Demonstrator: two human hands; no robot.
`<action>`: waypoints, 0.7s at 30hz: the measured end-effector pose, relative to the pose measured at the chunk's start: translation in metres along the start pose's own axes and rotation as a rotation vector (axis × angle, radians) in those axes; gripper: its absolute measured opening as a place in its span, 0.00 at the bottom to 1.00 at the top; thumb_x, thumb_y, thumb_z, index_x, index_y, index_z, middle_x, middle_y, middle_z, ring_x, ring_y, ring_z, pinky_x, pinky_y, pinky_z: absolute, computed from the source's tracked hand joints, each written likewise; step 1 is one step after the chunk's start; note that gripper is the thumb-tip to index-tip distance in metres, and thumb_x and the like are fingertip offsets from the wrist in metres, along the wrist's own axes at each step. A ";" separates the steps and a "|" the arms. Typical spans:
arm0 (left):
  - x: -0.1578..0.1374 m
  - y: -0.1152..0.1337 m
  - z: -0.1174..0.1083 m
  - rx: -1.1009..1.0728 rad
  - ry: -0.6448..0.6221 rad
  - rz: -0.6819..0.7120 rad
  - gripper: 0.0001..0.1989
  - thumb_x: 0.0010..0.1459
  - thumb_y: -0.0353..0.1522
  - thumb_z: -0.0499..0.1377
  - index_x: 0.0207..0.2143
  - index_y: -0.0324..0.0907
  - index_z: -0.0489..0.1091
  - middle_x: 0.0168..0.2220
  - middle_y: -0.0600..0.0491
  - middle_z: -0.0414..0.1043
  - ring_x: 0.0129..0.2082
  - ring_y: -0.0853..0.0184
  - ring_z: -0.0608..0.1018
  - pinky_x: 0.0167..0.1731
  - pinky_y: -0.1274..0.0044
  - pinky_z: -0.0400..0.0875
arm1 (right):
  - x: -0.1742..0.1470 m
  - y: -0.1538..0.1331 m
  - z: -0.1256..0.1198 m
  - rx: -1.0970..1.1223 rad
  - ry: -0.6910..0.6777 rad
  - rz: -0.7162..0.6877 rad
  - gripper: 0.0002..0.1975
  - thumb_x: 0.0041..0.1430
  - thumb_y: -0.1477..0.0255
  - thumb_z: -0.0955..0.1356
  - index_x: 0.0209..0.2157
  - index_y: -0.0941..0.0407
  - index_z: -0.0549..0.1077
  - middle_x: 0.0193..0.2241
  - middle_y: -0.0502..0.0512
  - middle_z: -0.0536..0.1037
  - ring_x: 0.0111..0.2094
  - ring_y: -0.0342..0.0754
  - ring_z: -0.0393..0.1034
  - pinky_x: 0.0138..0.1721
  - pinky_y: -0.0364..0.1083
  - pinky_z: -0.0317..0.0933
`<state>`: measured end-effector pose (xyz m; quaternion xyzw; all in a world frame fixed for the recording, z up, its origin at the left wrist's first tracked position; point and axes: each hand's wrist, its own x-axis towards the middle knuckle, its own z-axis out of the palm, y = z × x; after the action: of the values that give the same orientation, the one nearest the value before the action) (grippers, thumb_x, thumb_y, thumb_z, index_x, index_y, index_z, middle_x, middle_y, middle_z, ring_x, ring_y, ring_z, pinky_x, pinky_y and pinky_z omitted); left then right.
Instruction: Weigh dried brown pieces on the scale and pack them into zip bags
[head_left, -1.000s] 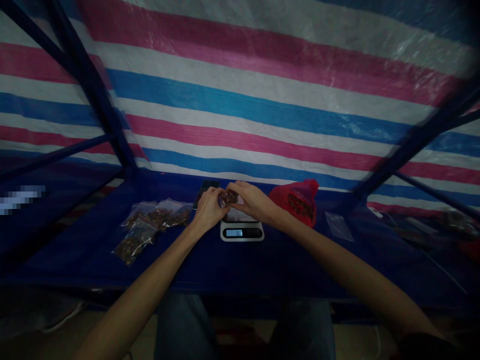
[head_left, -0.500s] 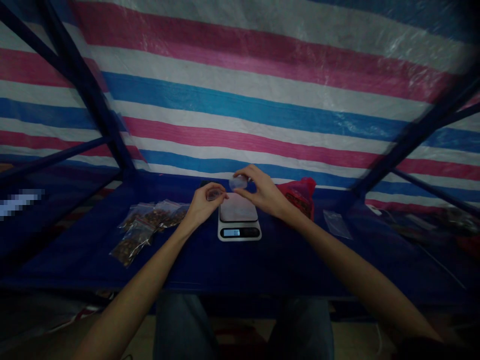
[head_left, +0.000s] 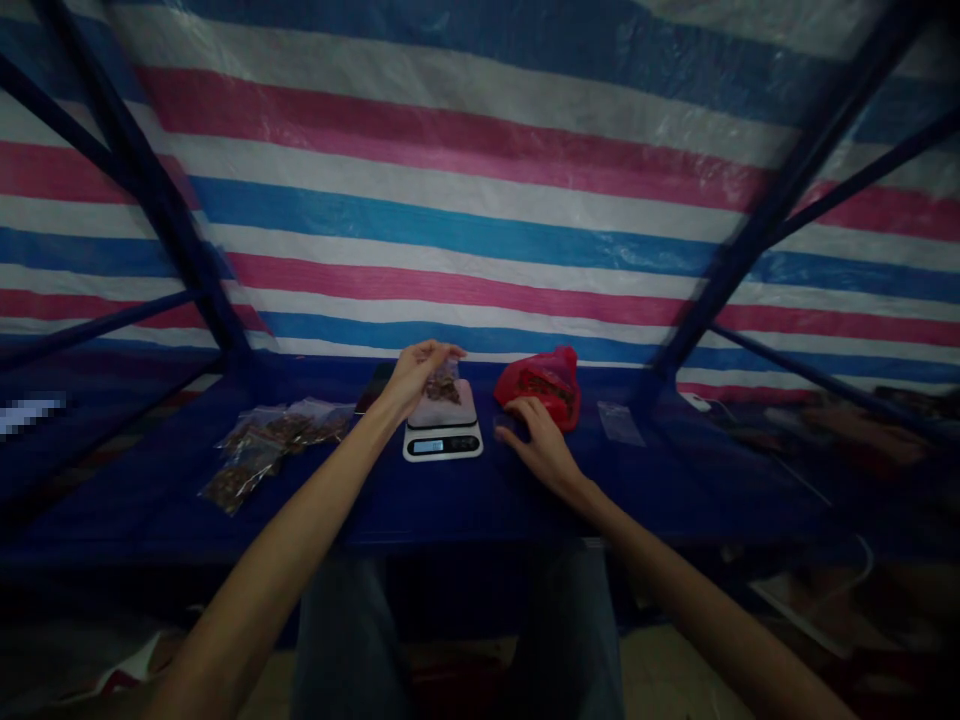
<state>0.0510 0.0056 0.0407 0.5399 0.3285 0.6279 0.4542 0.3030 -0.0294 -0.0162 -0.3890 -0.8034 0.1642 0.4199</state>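
Note:
My left hand (head_left: 421, 375) pinches the top of a small clear zip bag (head_left: 444, 388) with brown bits in it. The bag is over the pale plate of a white digital scale (head_left: 442, 446); whether it rests on the plate I cannot tell. My right hand (head_left: 541, 440) is low at the table, right of the scale and in front of a red bag (head_left: 555, 375) that holds brown bits. Its thumb and fingers curve around a faint clear plastic cup (head_left: 508, 424), hard to see against the blue.
Several filled zip bags (head_left: 259, 450) lie in a pile left of the scale. A dark flat object (head_left: 375, 386) is behind my left wrist. A flat clear bag (head_left: 621, 424) lies right of the red bag. Blue frame posts (head_left: 694, 290) flank the table (head_left: 450, 510), with striped sheeting (head_left: 465, 240) behind.
My right hand has moved from above the scale down to the right with the clear cup. The zip bag in my left hand now shows brown bits and hangs over the plate.

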 end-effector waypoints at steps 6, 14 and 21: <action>0.013 -0.019 0.033 0.116 0.119 0.052 0.24 0.43 0.49 0.72 0.23 0.40 0.70 0.18 0.59 0.62 0.18 0.74 0.63 0.20 0.79 0.56 | 0.053 -0.034 0.027 0.394 0.204 0.001 0.15 0.67 0.56 0.63 0.40 0.53 0.69 0.34 0.53 0.75 0.39 0.50 0.71 0.44 0.48 0.65; 0.011 -0.033 0.032 0.170 0.104 0.153 0.25 0.40 0.50 0.73 0.26 0.39 0.71 0.20 0.58 0.67 0.20 0.74 0.65 0.21 0.80 0.57 | 0.101 -0.010 0.050 0.638 0.198 0.013 0.22 0.53 0.48 0.70 0.30 0.53 0.69 0.23 0.46 0.68 0.27 0.45 0.62 0.31 0.43 0.59; 0.001 -0.042 0.031 0.221 0.073 0.168 0.22 0.42 0.47 0.73 0.29 0.40 0.74 0.21 0.57 0.70 0.22 0.71 0.70 0.25 0.79 0.62 | 0.093 0.011 0.053 0.660 0.257 0.040 0.25 0.54 0.47 0.68 0.23 0.54 0.67 0.20 0.46 0.64 0.25 0.44 0.57 0.28 0.43 0.55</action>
<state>0.0901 0.0201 0.0093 0.5888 0.3656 0.6431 0.3257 0.2333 0.0516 -0.0034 -0.2657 -0.6399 0.3729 0.6172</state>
